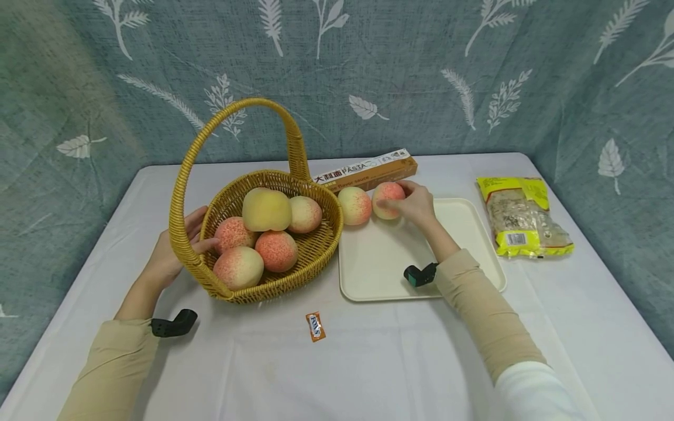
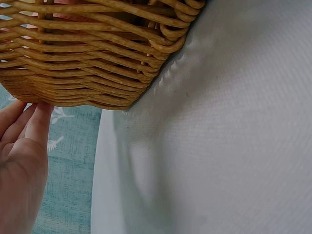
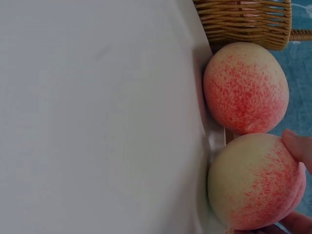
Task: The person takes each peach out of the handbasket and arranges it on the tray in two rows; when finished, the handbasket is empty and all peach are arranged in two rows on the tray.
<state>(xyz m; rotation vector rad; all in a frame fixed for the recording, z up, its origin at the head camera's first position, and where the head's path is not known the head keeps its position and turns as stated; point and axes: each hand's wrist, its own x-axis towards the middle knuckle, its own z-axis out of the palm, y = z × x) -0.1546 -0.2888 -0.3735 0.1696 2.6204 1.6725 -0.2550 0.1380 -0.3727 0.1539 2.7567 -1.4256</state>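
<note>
A wicker basket (image 1: 323,263) with a tall arched handle stands on the left, holding several peaches (image 1: 276,251), one of them yellow. My left hand (image 1: 167,251) grips the basket's left rim, thumb inside and fingers outside; in the left wrist view its fingertips meet the woven wall. At the back of a cream tray (image 1: 389,251), my right hand (image 1: 419,206) holds a red-and-cream peach (image 3: 253,180) between thumb and fingers. Right beside it, at the tray's back left corner, lies another peach (image 1: 354,206), close to the basket.
A pasta box (image 1: 368,171) lies behind the tray, partly hidden by the basket and peaches. To the tray's right is a yellow clear-fronted food bag (image 1: 523,217). A small orange wrapped packet (image 1: 315,326) lies at the front on the white tablecloth (image 1: 368,362).
</note>
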